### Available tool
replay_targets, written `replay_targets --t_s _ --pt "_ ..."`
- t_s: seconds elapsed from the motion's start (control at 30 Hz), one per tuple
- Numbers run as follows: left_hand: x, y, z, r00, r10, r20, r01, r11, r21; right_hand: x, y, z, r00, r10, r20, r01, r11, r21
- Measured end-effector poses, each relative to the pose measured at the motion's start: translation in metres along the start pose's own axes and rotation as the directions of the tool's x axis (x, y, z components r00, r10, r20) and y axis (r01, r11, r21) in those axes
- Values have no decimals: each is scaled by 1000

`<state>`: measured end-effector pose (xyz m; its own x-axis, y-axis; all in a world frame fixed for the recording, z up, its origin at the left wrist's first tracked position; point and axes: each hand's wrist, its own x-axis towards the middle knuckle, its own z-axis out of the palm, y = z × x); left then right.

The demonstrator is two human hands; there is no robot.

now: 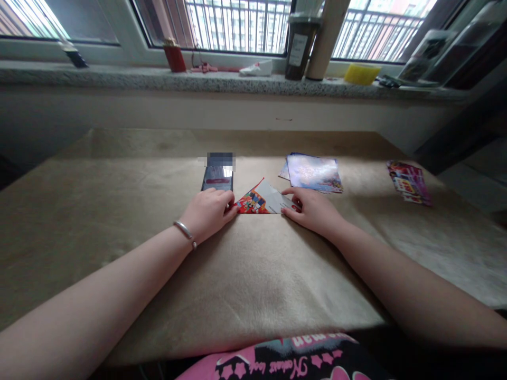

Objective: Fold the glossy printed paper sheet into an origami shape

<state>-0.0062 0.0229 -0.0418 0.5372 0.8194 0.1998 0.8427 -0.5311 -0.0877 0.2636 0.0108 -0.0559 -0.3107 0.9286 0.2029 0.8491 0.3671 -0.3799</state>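
- on the tan felt mat (253, 279), a triangular folded paper sheet (263, 199) is being held flat, glossy red cartoon print showing beside a white flap
- its left corner is being pressed by the left hand (208, 212), fingers curled; a pinch cannot be told
- its right corner is being pressed by the right hand (312, 211), fingertips (287, 209) spread, not clenched

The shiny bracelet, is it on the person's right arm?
No, the shiny bracelet circles the left wrist, just behind the left hand.

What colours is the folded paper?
The folded paper shows red and white, with colourful print; best in the head view.
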Motion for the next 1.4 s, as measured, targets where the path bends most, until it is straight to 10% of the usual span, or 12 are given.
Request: replay_targets --t_s 0.6,1.1,1.4 --pt "-4 -4 -1 997 78 24 -79 996 50 -2 10 -7 998 1 57 0 1000 -13" --pt "-4 -7 -2 997 42 -57 -60 930 -362 -5 12 -5 998 41 -37 -32 979 201" --pt "-6 -12 0 959 180 -219 -265 844 -467 -7 13 -9 951 -269 -151 297 932 207"
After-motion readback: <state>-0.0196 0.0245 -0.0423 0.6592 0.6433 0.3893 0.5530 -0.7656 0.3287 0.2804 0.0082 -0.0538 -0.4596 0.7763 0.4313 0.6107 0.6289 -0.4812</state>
